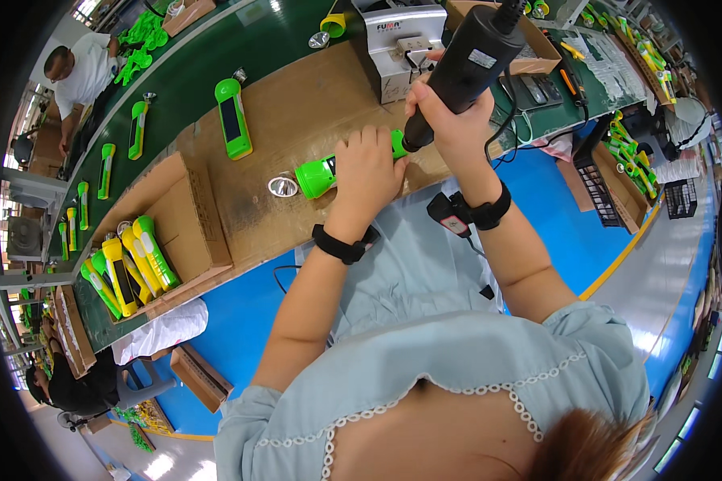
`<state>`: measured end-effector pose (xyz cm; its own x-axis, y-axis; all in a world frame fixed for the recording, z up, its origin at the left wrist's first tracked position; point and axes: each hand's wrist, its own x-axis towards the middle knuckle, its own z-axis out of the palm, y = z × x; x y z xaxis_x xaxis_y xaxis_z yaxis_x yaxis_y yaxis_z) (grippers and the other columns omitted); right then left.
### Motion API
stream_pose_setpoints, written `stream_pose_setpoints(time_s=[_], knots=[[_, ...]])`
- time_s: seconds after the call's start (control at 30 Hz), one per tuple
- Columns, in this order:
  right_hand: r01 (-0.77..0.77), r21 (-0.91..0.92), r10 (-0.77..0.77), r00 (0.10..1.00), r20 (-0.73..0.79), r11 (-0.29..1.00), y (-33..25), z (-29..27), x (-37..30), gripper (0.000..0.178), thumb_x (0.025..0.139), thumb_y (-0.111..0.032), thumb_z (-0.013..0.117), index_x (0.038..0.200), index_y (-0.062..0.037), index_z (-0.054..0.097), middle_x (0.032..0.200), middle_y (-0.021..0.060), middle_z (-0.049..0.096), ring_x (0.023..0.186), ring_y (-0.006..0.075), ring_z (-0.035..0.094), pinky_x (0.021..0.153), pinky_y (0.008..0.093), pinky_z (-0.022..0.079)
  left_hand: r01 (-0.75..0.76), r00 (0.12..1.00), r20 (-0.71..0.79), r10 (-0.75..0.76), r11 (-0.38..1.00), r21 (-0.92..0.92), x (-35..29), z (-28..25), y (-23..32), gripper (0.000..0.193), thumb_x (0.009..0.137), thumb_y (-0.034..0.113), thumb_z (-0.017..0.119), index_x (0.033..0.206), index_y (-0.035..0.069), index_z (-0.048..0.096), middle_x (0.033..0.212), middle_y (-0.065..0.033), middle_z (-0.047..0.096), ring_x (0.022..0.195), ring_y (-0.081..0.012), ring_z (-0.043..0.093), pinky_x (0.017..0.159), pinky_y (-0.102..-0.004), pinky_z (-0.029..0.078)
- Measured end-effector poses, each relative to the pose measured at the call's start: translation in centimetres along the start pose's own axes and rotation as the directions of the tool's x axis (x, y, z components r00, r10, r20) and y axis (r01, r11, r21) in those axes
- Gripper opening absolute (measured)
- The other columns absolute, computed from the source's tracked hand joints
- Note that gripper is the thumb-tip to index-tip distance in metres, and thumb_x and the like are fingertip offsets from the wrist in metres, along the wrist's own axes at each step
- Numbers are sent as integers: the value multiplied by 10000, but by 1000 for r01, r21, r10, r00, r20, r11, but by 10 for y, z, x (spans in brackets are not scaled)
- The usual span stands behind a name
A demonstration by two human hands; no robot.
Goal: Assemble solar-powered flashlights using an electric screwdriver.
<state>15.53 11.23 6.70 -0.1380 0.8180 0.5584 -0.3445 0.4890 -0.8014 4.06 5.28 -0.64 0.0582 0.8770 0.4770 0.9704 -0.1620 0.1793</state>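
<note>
Under my left hand point(370, 170), a green flashlight body point(316, 178) lies on the cardboard-covered bench. My fingers wrap over its middle and press it down. My right hand point(457, 120) grips a black electric screwdriver point(472, 64), tilted, with its nose against the right end of the flashlight. A silver reflector cup point(282, 187) rests on the cardboard just left of the flashlight's wide end. Farther off lies another green and yellow flashlight point(233, 120) with a dark panel, a small reflector point(239, 74) at its far end.
A cardboard box point(198, 210) holding several yellow and green flashlights point(128, 268) stands at left. More flashlights line the green belt point(176, 88). A grey machine point(399, 48) stands beyond my hands. Crates point(598, 192) sit at right. A person in white point(88, 68) works across the belt.
</note>
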Motion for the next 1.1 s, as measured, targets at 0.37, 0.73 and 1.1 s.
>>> stream_pose_setpoints(time_s=[0.37,0.73,1.1], knots=[[-46,-60,47,999,9,997,9,5,7,287,742,-49,742,955,-30,550,737,23,619,592,77,574,554,235,469,47,998,49,-49,997,56,1,0,4,437,713,379,713,969,57,565,866,-87,541,813,-274,546,682,-397,379],[228,39,-215,954,-209,973,-12,-12,100,373,772,-59,717,1058,-40,479,749,72,557,606,170,578,549,292,477,66,995,65,-71,995,72,3,1,5,475,717,408,717,1009,58,581,928,-91,563,860,-269,546,695,-389,384],[181,-8,-181,978,-106,983,-1,-6,118,294,822,-26,659,1035,-39,457,698,28,547,538,98,545,489,236,451,71,992,100,-79,994,81,1,-1,7,479,721,401,713,1028,57,582,929,-93,567,858,-266,539,688,-382,382]])
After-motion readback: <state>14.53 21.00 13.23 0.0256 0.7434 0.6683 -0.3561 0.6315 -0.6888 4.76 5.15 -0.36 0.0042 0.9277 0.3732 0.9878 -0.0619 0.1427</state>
